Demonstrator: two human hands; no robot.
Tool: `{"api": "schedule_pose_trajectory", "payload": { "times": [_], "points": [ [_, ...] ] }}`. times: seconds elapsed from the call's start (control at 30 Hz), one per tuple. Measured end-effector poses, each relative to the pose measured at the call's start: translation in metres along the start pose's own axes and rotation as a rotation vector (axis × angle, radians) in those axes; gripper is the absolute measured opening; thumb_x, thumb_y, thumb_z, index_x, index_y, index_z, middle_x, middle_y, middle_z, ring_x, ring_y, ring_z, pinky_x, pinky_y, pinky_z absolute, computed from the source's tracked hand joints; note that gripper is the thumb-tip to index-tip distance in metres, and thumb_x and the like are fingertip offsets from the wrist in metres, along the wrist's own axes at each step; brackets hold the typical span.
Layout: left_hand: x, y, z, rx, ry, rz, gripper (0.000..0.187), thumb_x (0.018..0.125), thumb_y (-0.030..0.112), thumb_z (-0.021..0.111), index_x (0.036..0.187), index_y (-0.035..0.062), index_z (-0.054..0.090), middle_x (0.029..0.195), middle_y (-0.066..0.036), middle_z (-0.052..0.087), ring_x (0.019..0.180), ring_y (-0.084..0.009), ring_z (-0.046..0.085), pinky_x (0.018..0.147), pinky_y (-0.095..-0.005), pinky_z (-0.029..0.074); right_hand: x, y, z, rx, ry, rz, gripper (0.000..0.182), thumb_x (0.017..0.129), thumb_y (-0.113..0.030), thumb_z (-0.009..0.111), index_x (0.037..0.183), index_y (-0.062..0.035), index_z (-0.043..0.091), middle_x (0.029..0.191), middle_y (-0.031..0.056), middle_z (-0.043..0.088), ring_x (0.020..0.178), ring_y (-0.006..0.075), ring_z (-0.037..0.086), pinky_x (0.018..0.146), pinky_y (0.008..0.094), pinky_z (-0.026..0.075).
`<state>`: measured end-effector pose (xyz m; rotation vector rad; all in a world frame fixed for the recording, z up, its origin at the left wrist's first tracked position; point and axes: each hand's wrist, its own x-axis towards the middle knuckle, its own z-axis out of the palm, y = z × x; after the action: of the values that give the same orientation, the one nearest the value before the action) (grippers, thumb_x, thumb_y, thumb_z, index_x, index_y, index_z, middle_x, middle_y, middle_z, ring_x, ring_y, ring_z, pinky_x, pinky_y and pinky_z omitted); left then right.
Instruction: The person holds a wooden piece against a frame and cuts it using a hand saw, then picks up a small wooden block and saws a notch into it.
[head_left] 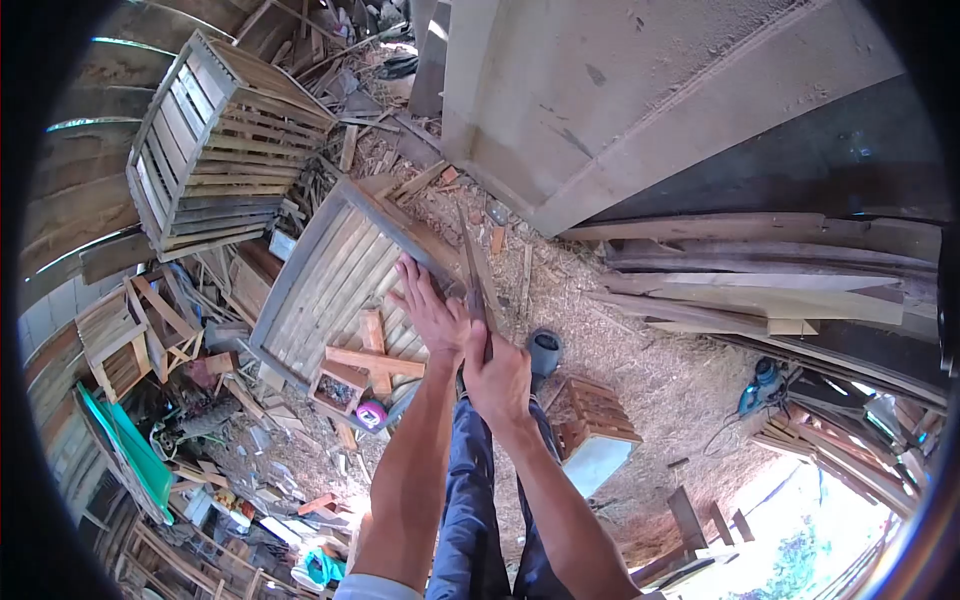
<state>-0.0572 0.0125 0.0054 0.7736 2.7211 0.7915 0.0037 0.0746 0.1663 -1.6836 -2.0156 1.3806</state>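
Observation:
My right hand (497, 375) is wrapped round the dark handle of a handsaw (470, 250), whose narrow blade points away from me along the edge of a slatted wooden bench (330, 275). My left hand (430, 305) lies with fingers spread at the bench's near right edge, close beside the saw handle. On the slats left of my hands, two reddish wood pieces (375, 358) lie crossed. A small wooden box (338, 388) of small dark items and a pink round tape roll (371, 414) sit at the bench's lower corner.
A slatted crate (240, 150) stands at the upper left. Large boards (640, 90) and stacked planks (780, 285) fill the right side. A small wooden stool (600, 425) stands near my legs, and a blue power tool (762, 385) rests farther right. Shavings and offcuts cover the floor.

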Motion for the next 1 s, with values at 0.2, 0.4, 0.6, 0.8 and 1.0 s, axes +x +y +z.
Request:
{"api": "schedule_pose_trajectory", "payload": {
  "times": [0.2, 0.4, 0.6, 0.8, 1.0],
  "points": [
    [-0.003, 0.004, -0.002, -0.044, 0.044, 0.069, 0.064, 0.077, 0.019, 0.046, 0.135, -0.0072, 0.036, 0.153, -0.025, 0.027, 0.145, -0.0437, 0.017, 0.113, -0.0633, -0.003, -0.026, 0.099, -0.012, 0.250, -0.124, 0.071, 0.037, 0.099, -0.026, 0.049, 0.078, 0.0016, 0.062, 0.063, 0.0231, 0.060, 0.060, 0.0390, 0.064, 0.051, 0.0425, 0.047],
    [-0.003, -0.001, 0.002, -0.017, 0.054, 0.059, 0.069, 0.083, 0.038, 0.057, 0.130, -0.0088, 0.040, 0.152, -0.026, 0.029, 0.144, -0.0434, 0.020, 0.113, -0.0638, -0.001, -0.047, -0.011, -0.065, -0.141, -0.229, 0.137, 0.042, 0.101, -0.026, 0.045, 0.074, 0.0035, 0.058, 0.052, 0.0161, 0.051, 0.045, 0.0285, 0.057, 0.046, 0.0394, 0.040],
    [-0.007, 0.003, -0.004, -0.009, 0.037, 0.027, 0.065, 0.082, 0.033, 0.055, 0.130, -0.0088, 0.041, 0.152, -0.025, 0.028, 0.144, -0.0424, 0.019, 0.113, -0.0632, -0.002, -0.056, -0.048, -0.082, -0.175, -0.260, 0.307, 0.036, 0.099, -0.026, 0.045, 0.083, 0.0000, 0.066, 0.060, 0.0235, 0.059, 0.057, 0.0425, 0.062, 0.052, 0.0472, 0.049],
    [-0.002, 0.010, -0.003, -0.038, 0.024, 0.040, 0.063, 0.080, 0.022, 0.046, 0.136, -0.0051, 0.035, 0.154, -0.024, 0.026, 0.145, -0.0430, 0.017, 0.112, -0.0658, -0.001, 0.002, 0.006, -0.003, -0.115, -0.022, 0.030, 0.042, 0.099, -0.025, 0.046, 0.072, 0.0021, 0.062, 0.064, 0.0269, 0.059, 0.061, 0.0433, 0.062, 0.053, 0.0487, 0.049],
    [-0.002, 0.007, -0.004, -0.030, 0.053, 0.091, 0.059, 0.082, 0.022, 0.042, 0.134, -0.0040, 0.036, 0.154, -0.024, 0.024, 0.145, -0.0438, 0.015, 0.112, -0.0644, 0.000, -0.028, 0.101, -0.016, 0.111, -0.148, -0.064, 0.030, 0.098, -0.022, 0.048, 0.086, -0.0008, 0.064, 0.072, 0.0258, 0.062, 0.066, 0.0444, 0.063, 0.058, 0.0502, 0.050]
  ]
}}
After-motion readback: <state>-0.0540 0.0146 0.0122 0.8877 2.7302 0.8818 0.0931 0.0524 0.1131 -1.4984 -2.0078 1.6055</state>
